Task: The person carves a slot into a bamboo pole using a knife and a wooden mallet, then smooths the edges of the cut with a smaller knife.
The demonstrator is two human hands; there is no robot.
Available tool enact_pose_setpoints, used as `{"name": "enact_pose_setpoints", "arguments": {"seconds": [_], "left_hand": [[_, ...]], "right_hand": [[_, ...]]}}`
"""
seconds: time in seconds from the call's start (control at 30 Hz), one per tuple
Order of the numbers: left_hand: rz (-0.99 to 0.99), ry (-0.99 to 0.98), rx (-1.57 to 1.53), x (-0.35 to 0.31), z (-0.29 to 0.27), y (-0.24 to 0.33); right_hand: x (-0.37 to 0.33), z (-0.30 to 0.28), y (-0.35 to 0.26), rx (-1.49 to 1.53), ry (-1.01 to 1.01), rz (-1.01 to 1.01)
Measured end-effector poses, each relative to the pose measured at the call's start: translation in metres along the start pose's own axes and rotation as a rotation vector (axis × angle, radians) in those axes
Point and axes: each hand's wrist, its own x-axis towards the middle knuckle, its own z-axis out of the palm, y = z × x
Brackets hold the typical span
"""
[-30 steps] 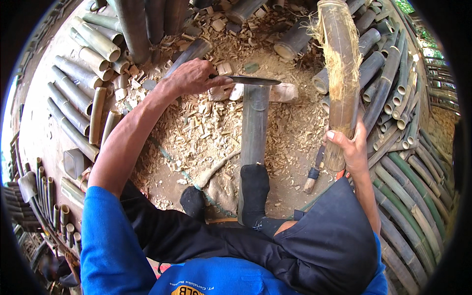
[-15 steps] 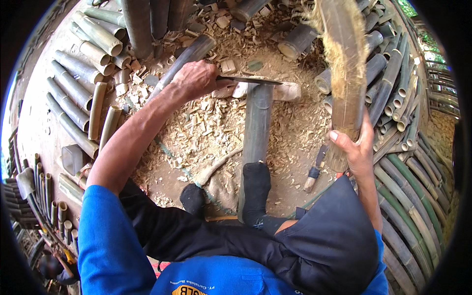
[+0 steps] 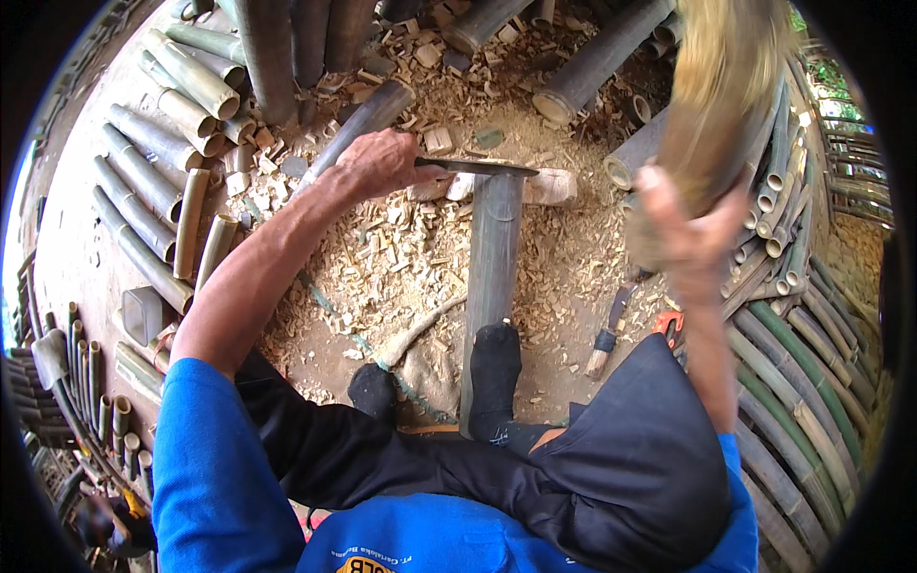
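Observation:
My left hand [image 3: 377, 162] is closed round the handle of a dark-bladed knife [image 3: 482, 168]. Its blade lies flat across the far end of a grey-green bamboo pole [image 3: 493, 253]. That pole rests its far end by a pale wooden block [image 3: 552, 187], and my sock-covered foot [image 3: 495, 368] presses on its near end. Blurred by motion, my right hand [image 3: 695, 224] grips a thick brown length of bamboo [image 3: 712, 143] with a frayed, fibrous side. It is held up at the right, apart from the knife; its top runs out of view.
Wood chips [image 3: 401, 248] cover the ground. A second knife [image 3: 609, 334] with a wrapped handle lies near my right knee, beside an orange object [image 3: 669, 325]. Cut bamboo tubes [image 3: 138, 196] are stacked left and right. A clear plastic box [image 3: 143, 315] stands at the left.
My right hand has lifted the frayed bamboo length upward and away from my knee, and both are now blurred. My left hand and the knife stay nearly where they were on the pole's end.

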Motion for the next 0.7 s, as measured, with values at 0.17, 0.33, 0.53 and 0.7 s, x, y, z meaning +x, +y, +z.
{"name": "enact_pose_setpoints", "arguments": {"seconds": [0.17,0.33,0.53,0.7], "left_hand": [[-0.011,-0.047,0.03,0.007,0.002,0.002],[-0.087,-0.128,0.033,-0.002,-0.009,0.001],[-0.014,-0.132,0.006,0.011,-0.01,0.006],[-0.018,-0.156,-0.096,0.013,0.003,-0.009]], "right_hand": [[0.008,0.017,0.032,-0.366,-0.718,0.517],[0.036,-0.022,0.007,-0.187,-0.376,0.144],[-0.007,0.041,0.052,-0.182,-0.527,0.397],[0.063,-0.013,-0.007,-0.15,-0.6,0.337]]}}
